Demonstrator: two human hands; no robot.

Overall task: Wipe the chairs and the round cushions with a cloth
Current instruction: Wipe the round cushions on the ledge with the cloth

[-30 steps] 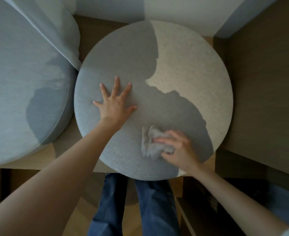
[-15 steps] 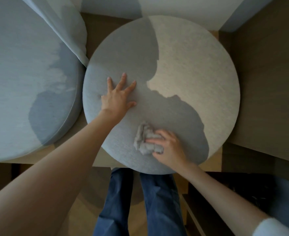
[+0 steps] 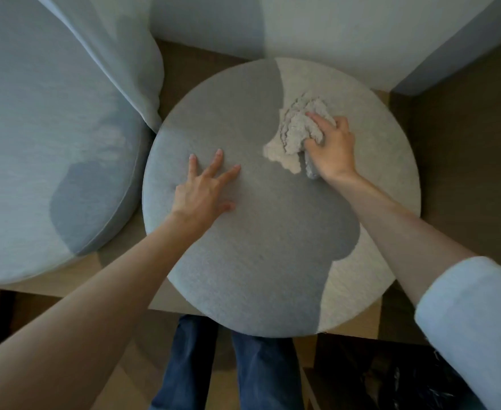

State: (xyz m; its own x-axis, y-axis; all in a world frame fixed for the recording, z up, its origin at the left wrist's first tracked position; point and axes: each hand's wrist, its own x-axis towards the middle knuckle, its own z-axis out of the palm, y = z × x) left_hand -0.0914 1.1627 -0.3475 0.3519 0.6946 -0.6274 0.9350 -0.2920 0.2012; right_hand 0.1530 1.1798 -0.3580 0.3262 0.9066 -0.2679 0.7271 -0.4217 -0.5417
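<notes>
Head view, straight down: the round cushion (image 3: 272,247) fills the middle, lying flat on the wooden bench (image 3: 465,173), and both my hands are on it. My right hand (image 3: 332,146) is on the far right part of the cushion's top, fingers curled round a crumpled, nubbly pale cloth (image 3: 296,125) and pressing it onto the fabric. The cloth bunches out to the left of my knuckles, and a grey end of it pokes out under my palm toward the cushion's middle. My left hand (image 3: 204,192) lies palm down on the left-centre of the cushion, fingers straight and spread wide, holding nothing. Shadow covers the left and middle of the cushion, the far right side is in warm light, and the cloth sits right on that line. Just left of the cushion lies a second round cushion (image 3: 51,143), bluish; whether the two rims touch I cannot tell. A sheer curtain (image 3: 119,54) drapes over that one and comes down to the cushion's far left edge. Beyond the cushion's far edge stands a pale wall (image 3: 332,31). Below its near edge I see my legs in blue jeans (image 3: 261,374), and at its near right a light blue sleeve (image 3: 473,321) is pushed up my right forearm.
</notes>
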